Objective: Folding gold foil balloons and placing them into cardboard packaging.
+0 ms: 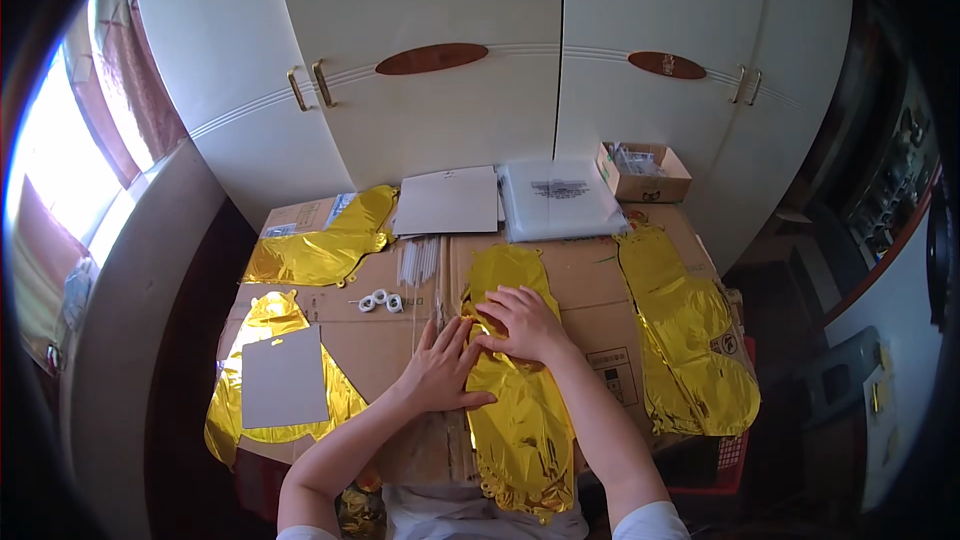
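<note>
Fingers of both hands lie flat and spread on a flattened gold foil balloon [520, 380] — the left hand [443, 370] pressing its left edge with fingers apart, the right hand [522, 323] laid over the middle, fingertips pointing left and nearly touching the left hand's. Neither grips anything; they press down. The balloon runs from just beyond the fingertips back toward the person's lap, where its near end hangs over the table edge. Left of the fingers, bare cardboard [390, 340] gives open room as far as a grey card [284, 378] lying on another gold balloon [265, 325]. Just beyond the left hand sit small white tape rolls [380, 300] and a bundle of white sticks [420, 260]. To the right, well apart, a third gold balloon [690, 340] reaches the table's right edge — its lower end is hard to make out. Beyond stand white wardrobe doors [450, 70], with a window glaring at far left.
</note>
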The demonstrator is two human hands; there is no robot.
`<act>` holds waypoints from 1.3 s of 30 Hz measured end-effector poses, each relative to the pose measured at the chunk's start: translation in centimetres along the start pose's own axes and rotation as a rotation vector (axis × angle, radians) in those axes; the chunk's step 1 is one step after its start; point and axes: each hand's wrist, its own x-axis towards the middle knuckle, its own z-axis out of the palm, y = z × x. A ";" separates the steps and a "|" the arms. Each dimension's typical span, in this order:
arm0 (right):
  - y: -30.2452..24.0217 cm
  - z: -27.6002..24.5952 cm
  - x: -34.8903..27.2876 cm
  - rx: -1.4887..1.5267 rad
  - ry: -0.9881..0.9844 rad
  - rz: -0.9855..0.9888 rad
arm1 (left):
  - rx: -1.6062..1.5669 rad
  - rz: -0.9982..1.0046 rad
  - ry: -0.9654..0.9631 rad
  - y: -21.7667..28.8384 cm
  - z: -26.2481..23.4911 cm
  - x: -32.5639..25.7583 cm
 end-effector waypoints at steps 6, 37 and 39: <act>0.0 -0.5 0.2 -0.020 -0.132 0.024 | -0.074 0.011 0.008 -2.1 0.2 1.2; 0.6 0.4 0.1 -0.024 -0.116 0.025 | -0.197 0.168 -0.088 0.0 -1.0 -0.9; 0.5 0.2 0.1 -0.022 -0.114 0.023 | -0.173 0.173 -0.097 -0.1 -0.7 -1.0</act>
